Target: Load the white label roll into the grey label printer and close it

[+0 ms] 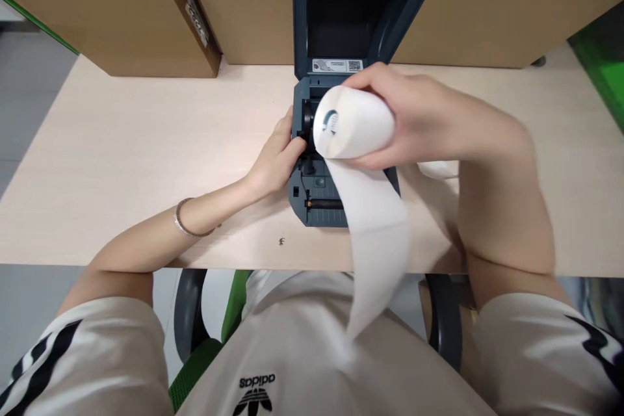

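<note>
A dark blue-grey label printer (297,172) lies on the table with its lid (301,19) swung up and back. My left hand (277,159) grips the printer's left side, thumb over the inner edge near the black roll holder. In my right hand (407,114) is a white roll of label paper (358,123), held over the printer's open bay with its cored end facing left. A long loose strip of paper (377,227) hangs from the roll toward my lap. The roll and strip hide much of the bay's right side. A black roller (324,204) shows at the front.
Cardboard boxes (97,19) stand along the back of the light wooden table (121,162). Something white (439,170), partly hidden, lies by my right forearm. The table's front edge runs close to my body, and a chair armrest (190,315) shows below it.
</note>
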Demonstrator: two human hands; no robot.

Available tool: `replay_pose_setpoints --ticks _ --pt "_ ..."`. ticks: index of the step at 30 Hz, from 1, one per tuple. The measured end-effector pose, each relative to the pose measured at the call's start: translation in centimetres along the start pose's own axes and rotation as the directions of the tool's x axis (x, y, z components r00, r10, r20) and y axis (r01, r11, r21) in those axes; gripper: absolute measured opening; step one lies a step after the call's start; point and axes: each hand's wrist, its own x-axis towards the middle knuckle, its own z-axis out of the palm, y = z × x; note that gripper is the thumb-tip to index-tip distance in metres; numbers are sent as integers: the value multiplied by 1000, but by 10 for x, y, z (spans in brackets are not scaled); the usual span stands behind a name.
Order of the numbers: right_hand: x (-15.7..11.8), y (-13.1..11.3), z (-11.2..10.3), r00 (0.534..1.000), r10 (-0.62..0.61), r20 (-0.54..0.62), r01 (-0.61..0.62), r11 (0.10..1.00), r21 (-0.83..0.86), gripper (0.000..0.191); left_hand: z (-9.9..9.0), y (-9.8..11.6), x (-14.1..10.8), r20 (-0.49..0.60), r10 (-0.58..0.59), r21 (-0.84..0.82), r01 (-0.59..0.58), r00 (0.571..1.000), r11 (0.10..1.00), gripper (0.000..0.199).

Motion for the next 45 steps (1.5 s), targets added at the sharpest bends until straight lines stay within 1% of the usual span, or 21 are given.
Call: replay_pose_setpoints --ticks 2,4,6,9,12,15,17,20,22,24,26,28,31,34,37,39,41,43,45 --pt "12 1 15 999 -31 -16 30 999 -44 86 0 2 -1 -13 -30 14 30 999 999 83" --pt "19 5 22 999 -46 -21 44 997 -67 88 0 2 -3 -17 -46 18 46 999 999 85" --pt "21 6 22 999 -51 -4 50 994 -101 89 0 1 -3 -16 -51 17 51 999 999 84" --pt "19 2 17 999 -25 49 34 980 -198 91 0 0 -2 -5 -38 9 38 999 999 80" --pt "18 -3 15 997 12 77 9 966 -260 97 0 -1 -2 -12 -101 8 101 995 995 84" --pt "18 -6 15 995 42 88 -17 964 -267 102 1 1 -2 -21 -150 9 150 988 989 87" --pt "18 -6 15 995 52 91 -26 963 -269 101 2 2 -2 -19 -135 11 135 991 991 85" --pt "20 -6 12 990 58 128 -23 966 -257 95 2 3 -2 -17 -107 23 108 994 994 78" --pt "23 -6 9 986 44 160 -7 975 -223 90 2 3 -2 -17 -97 30 97 995 995 75" --pt "24 -5 7 983 25 180 9 982 -187 88 3 4 -2 -19 -97 31 98 995 995 76" --pt "25 -4 6 983 31 178 -1 986 -166 92 3 5 -3 -20 -114 24 114 993 993 80" --pt "24 -3 6 984 65 167 -40 988 -151 100 3 6 -3 -23 -124 17 125 992 992 82" --pt "23 -2 6 980 115 160 -96 988 -119 106 3 7 -3 -16 -107 5 107 994 994 77" --pt "22 -3 5 977 122 175 -104 989 -104 95 4 10 -2 -10 -77 18 77 997 997 75" --pt "23 -6 3 975 112 193 -95 991 -94 85 5 11 -2 -8 -49 37 50 999 998 80" --pt "23 -7 4 976 109 186 -88 989 -116 84 5 10 -2 -9 -41 35 41 999 999 83" --pt "26 -6 10 976 132 175 -101 979 -175 85 4 7 -2 -13 -38 23 38 999 999 83" --pt "30 -1 21 973 166 162 -123 961 -247 85 2 3 -3 -9 -38 6 38 999 999 81" --pt "35 8 33 982 145 122 -101 946 -309 83 0 -3 -4 -2 -37 -6 37 999 999 79"
